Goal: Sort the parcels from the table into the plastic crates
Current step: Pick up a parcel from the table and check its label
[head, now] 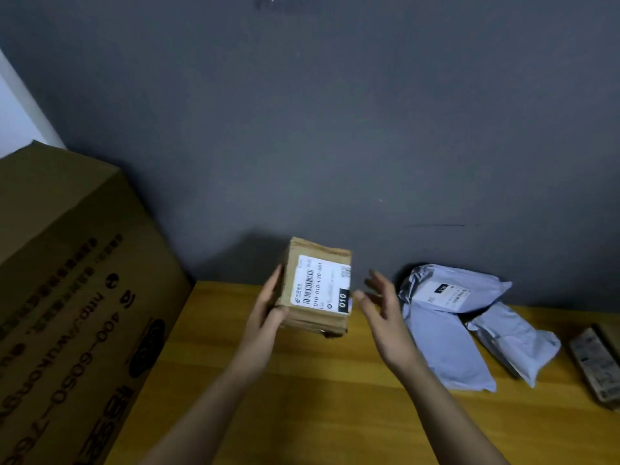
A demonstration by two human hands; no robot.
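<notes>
My left hand [268, 310] grips the left side of a small brown cardboard parcel [315, 313] and holds it above the wooden table [302, 397]. A white shipping label with a barcode and a black "010" patch faces me on the parcel's top. Just right of the parcel, my right hand [382, 307] is spread with straight fingers and holds nothing; it does not touch the box. Three grey plastic mailer bags [446, 333] lie overlapping on the table to the right, the top one bearing a label.
A large printed cardboard box [67, 297] fills the left side beside the table. A dark grey wall [335, 129] stands right behind the table. Another brown parcel [597, 367] lies at the far right edge. No crates are in view.
</notes>
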